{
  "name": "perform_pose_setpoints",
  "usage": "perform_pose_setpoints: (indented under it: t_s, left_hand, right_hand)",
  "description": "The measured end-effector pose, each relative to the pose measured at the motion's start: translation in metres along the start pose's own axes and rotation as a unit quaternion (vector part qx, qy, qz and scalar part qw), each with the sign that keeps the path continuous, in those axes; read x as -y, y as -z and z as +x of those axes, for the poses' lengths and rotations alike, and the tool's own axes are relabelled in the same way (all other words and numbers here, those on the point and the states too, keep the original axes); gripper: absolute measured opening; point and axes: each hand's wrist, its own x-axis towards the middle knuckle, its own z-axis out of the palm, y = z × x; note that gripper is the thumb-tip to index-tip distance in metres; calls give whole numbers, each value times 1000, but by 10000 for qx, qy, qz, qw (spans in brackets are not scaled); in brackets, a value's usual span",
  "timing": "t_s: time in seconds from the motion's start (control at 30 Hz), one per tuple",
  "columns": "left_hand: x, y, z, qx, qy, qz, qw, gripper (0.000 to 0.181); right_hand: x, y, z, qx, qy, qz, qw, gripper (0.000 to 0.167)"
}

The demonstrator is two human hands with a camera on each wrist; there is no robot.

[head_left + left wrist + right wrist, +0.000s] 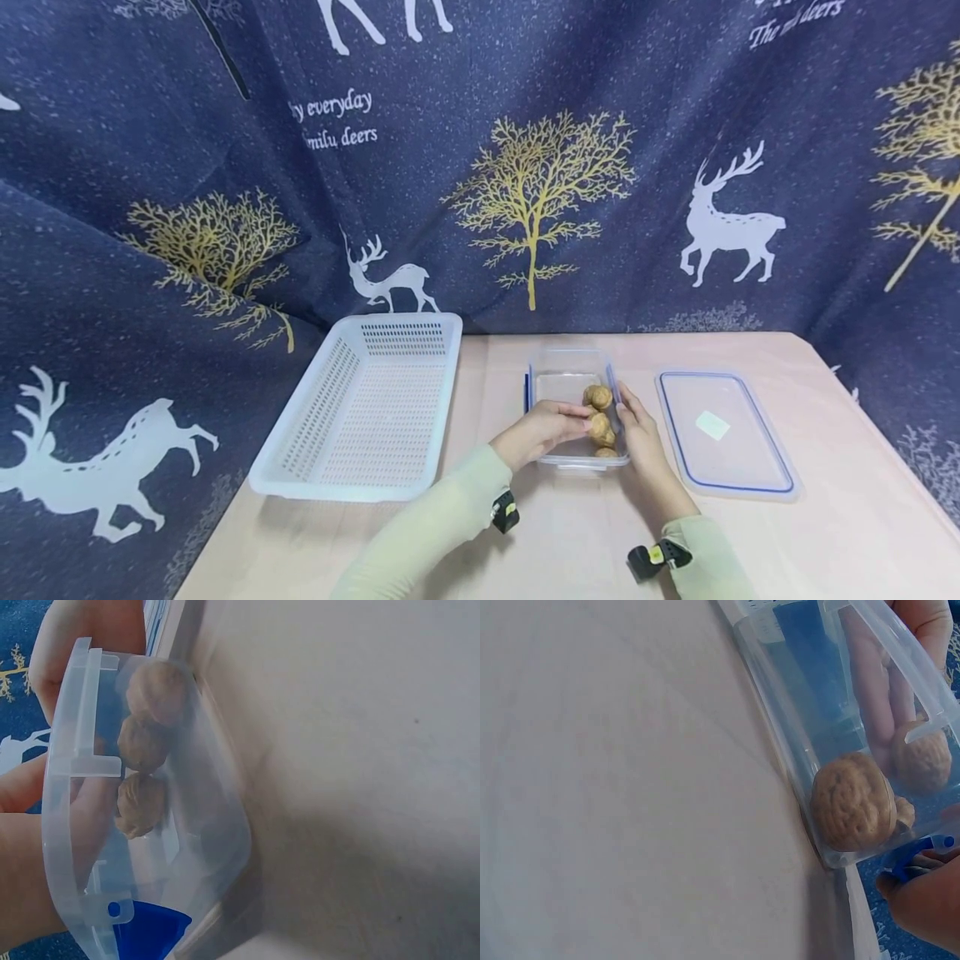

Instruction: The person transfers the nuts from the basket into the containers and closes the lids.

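Note:
A clear plastic food container (573,461) with blue side latches stands on the table, with several walnuts (602,395) lined along its right side. My left hand (546,429) reaches in over the left rim, its fingertips pinching a walnut (598,427) near the middle of that row. In the right wrist view, a walnut (922,759) shows by those fingertips, with a larger-looking walnut (853,801) at the container's near corner. My right hand (643,437) holds the container's right wall, next to a blue latch (915,859). Parts of its fingers are hidden.
A white perforated plastic basket (444,408) stands to the left. At the right lies the container's clear lid (738,450) with a blue seal and a pale green square (712,425) on it. Behind the table (555,533) hangs a dark blue cloth (480,183) printed with deer and trees.

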Motion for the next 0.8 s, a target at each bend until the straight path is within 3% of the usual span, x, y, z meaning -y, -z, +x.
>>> perform_pose_setpoints:
  t_s: [0.4,0.8]
  left_hand:
    - [1,0,-2,-6,163,694,9975,30]
    - [1,-1,2,-119,277,940,9951,29]
  right_hand:
    - [-2,-1,1,-83,112,-112,9998,49]
    - [-3,1,0,-27,52,3,10000,50]
